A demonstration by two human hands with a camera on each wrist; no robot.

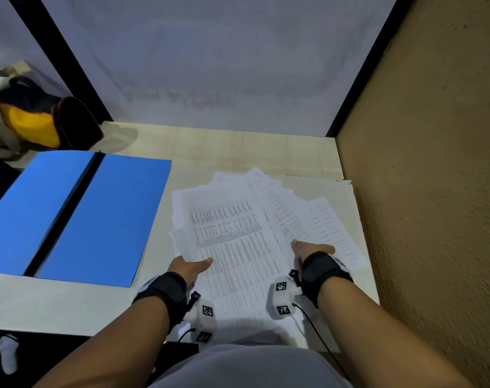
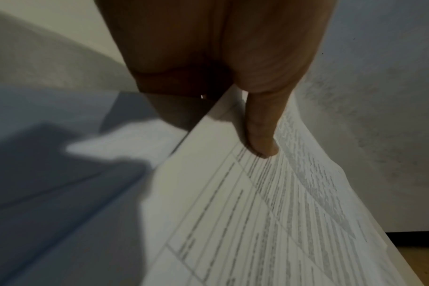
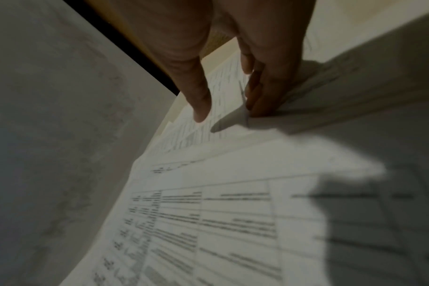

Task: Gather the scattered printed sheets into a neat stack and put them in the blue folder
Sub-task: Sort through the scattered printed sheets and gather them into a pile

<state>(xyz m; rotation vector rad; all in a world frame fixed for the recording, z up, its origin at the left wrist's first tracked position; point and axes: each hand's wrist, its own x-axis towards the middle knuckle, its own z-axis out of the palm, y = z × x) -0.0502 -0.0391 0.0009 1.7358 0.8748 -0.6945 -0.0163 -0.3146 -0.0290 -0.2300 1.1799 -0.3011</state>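
Printed sheets (image 1: 238,236) lying fanned in a loose pile on the white table (image 1: 56,306), just right of the blue folder (image 1: 70,217) — edges not squared, several corners sticking out at the far side and toward the tan wall (image 1: 434,191).

Blue folder spread open flat, dark spine strip down its middle, nothing on it; its right edge near the pile, not touching as far as can be told.

Left hand (image 1: 190,268) gripping the pile's near-left edge: thumb on top of the print, fingers tucked under the paper — wrist view shows the thumb (image 2: 261,135) pressed onto the top sheet, which is lifted off the table there.

Right hand (image 1: 312,247) at the pile's right side, farther from the folder; thumb on top, fingers (image 3: 265,92) curled under a few sheets, pinching them. Print in both wrist views too blurred to read.

Dark and yellow bag (image 1: 34,124) beyond the folder's far-left corner, off the table.
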